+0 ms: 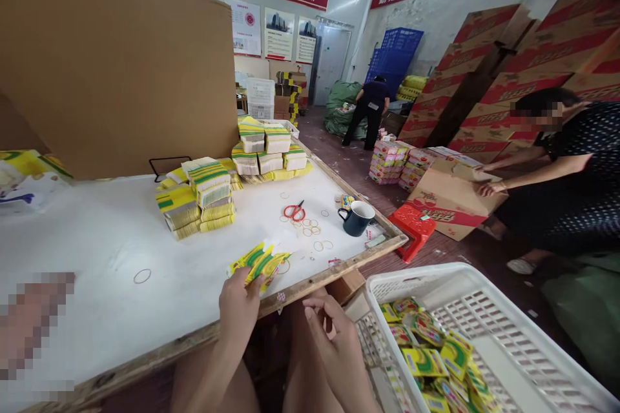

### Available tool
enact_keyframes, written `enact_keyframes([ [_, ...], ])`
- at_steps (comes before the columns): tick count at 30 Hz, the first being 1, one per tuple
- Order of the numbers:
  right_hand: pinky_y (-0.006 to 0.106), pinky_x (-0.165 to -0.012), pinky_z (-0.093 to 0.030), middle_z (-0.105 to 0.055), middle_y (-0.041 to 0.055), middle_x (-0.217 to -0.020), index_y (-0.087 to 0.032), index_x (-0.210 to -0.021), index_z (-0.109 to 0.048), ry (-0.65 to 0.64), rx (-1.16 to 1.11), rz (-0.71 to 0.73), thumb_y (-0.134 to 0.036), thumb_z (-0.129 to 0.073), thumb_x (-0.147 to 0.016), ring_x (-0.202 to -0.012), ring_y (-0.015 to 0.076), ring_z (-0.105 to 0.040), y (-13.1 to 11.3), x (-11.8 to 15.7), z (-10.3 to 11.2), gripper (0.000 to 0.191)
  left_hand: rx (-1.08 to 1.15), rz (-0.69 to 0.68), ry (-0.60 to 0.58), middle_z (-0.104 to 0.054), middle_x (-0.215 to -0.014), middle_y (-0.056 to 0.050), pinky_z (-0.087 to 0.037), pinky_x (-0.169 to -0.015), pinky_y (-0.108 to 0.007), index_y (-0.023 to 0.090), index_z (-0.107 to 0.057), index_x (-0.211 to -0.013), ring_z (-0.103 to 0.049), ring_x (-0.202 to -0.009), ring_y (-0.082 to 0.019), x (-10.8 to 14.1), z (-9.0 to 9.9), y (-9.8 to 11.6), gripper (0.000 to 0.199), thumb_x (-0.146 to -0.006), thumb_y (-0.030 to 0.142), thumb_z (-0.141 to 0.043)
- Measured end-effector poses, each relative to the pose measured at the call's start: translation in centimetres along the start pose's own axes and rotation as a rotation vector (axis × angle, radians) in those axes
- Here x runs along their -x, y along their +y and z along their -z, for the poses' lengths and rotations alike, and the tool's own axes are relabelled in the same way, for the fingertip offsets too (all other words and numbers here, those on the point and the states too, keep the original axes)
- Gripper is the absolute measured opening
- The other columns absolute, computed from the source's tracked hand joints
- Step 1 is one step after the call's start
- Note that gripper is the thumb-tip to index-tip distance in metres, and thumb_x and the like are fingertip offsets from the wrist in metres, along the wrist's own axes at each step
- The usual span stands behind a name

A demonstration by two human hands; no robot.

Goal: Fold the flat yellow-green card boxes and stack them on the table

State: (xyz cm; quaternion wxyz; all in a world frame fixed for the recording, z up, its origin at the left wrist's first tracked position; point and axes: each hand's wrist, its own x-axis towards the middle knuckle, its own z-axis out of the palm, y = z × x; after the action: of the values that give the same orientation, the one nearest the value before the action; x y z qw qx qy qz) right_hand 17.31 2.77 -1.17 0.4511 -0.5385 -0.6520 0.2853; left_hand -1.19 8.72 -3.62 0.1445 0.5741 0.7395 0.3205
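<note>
My left hand (239,300) is closed on yellow and green packets (261,262) at the front edge of the white table (179,284). Just right of it, beyond the wooden rim, my right hand (334,335) hovers with bent fingers; whether anything is between them cannot be made out. Below and right of that hand stands a white basket (477,271) holding several yellow packets (425,362). Red-handled scissors (294,211) and several rubber bands (310,227) lie on the table behind the held packets.
Bundled packet stacks (194,200) stand at the table's back, before a large cardboard sheet (145,71). A dark mug (357,219) is near the right corner. Beyond are a red stool (413,227) and a person (576,168) handling a carton (450,197).
</note>
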Motion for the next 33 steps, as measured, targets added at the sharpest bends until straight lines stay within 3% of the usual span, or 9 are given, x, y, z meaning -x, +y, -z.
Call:
enact_keyframes([
  [2,0.034,-0.085,-0.054,-0.066,0.0081,-0.115,-0.023,-0.112,-0.063,0.026,0.076,0.079,-0.028,-0.047,-0.094,-0.100,0.0221,-0.064,-0.1,-0.4,-0.2,0.025,0.081,-0.025,0.016,-0.073,-0.102,-0.013,-0.051,-0.082,-0.040,0.015,-0.067,-0.103,-0.065,-0.097,-0.031,0.6,0.7,0.4,0.034,-0.090,0.039,-0.046],
  [4,0.046,-0.104,-0.043,-0.056,0.0085,-0.135,-0.026,-0.127,-0.055,0.014,0.170,0.176,-0.025,-0.050,-0.092,-0.124,0.0264,-0.052,-0.4,-0.9,-0.5,0.035,0.163,-0.078,0.001,-0.074,-0.097,-0.010,-0.052,-0.080,-0.036,0.017,-0.068,-0.098,-0.067,-0.093,-0.028,1.5,1.3,1.1,0.033,-0.090,0.041,-0.047],
  [6,0.051,-0.108,-0.037,-0.050,0.0078,-0.142,-0.028,-0.136,-0.048,-0.025,0.234,0.243,-0.021,-0.053,-0.090,-0.130,0.0276,-0.046,-0.8,-1.5,-1.0,0.046,0.236,-0.130,-0.026,-0.074,-0.096,-0.008,-0.053,-0.078,-0.034,0.019,-0.069,-0.094,-0.067,-0.091,-0.025,2.3,1.9,2.0,0.032,-0.089,0.043,-0.048],
  [14,0.040,-0.098,-0.049,-0.063,0.0078,-0.122,-0.022,-0.118,-0.055,-0.047,0.120,0.198,-0.007,-0.049,-0.085,-0.115,0.0229,-0.058,-3.6,-3.1,-2.5,0.037,0.368,-0.111,-0.027,-0.074,-0.094,-0.007,-0.054,-0.072,-0.033,0.019,-0.068,-0.099,-0.068,-0.084,-0.025,3.2,2.1,1.8,0.031,-0.089,0.041,-0.049],
  [20,0.034,-0.084,-0.051,-0.063,0.0042,-0.103,-0.022,-0.106,-0.054,0.004,-0.129,0.100,-0.010,-0.054,-0.080,-0.095,0.0204,-0.062,-2.2,-5.3,-6.2,0.029,0.393,-0.038,-0.014,-0.074,-0.080,-0.005,-0.052,-0.066,-0.032,0.020,-0.067,-0.088,-0.068,-0.074,-0.025,1.5,1.2,0.0,0.023,-0.086,0.034,-0.050],
  [25,0.030,-0.071,-0.050,-0.057,0.0002,-0.084,-0.022,-0.097,-0.053,0.021,-0.198,0.052,-0.014,-0.058,-0.077,-0.079,0.0186,-0.059,-0.2,-7.2,-9.1,0.022,0.434,0.015,0.070,-0.069,-0.096,-0.011,-0.047,-0.084,-0.045,0.018,-0.063,-0.102,-0.062,-0.092,-0.031,1.1,1.2,-0.8,0.029,-0.078,0.033,-0.056],
  [28,0.029,-0.070,-0.048,-0.052,-0.0013,-0.082,-0.022,-0.097,-0.050,0.018,-0.224,0.047,-0.016,-0.057,-0.079,-0.075,0.0168,-0.055,0.1,-7.8,-9.2,0.020,0.511,0.049,0.110,-0.061,-0.112,-0.015,-0.034,-0.103,-0.051,0.016,-0.061,-0.108,-0.049,-0.115,-0.035,1.1,2.1,-0.8,0.042,-0.074,0.040,-0.061],
  [30,0.029,-0.072,-0.047,-0.050,-0.0012,-0.084,-0.022,-0.099,-0.048,0.014,-0.246,0.055,-0.017,-0.056,-0.080,-0.076,0.0161,-0.054,-0.1,-7.8,-8.8,0.021,0.603,0.085,0.069,-0.058,-0.119,-0.015,-0.031,-0.107,-0.051,0.017,-0.061,-0.108,-0.045,-0.121,-0.035,1.0,2.9,-0.7,0.045,-0.074,0.046,-0.063],
  [33,0.028,-0.074,-0.047,-0.051,0.0001,-0.088,-0.023,-0.102,-0.046,-0.004,-0.280,0.087,-0.018,-0.056,-0.082,-0.080,0.0159,-0.053,-1.2,-7.3,-7.9,0.022,0.795,0.150,-0.135,-0.068,-0.107,-0.013,-0.048,-0.092,-0.046,0.017,-0.066,-0.103,-0.060,-0.105,-0.032,1.1,4.1,0.0,0.047,-0.077,0.056,-0.060],
])
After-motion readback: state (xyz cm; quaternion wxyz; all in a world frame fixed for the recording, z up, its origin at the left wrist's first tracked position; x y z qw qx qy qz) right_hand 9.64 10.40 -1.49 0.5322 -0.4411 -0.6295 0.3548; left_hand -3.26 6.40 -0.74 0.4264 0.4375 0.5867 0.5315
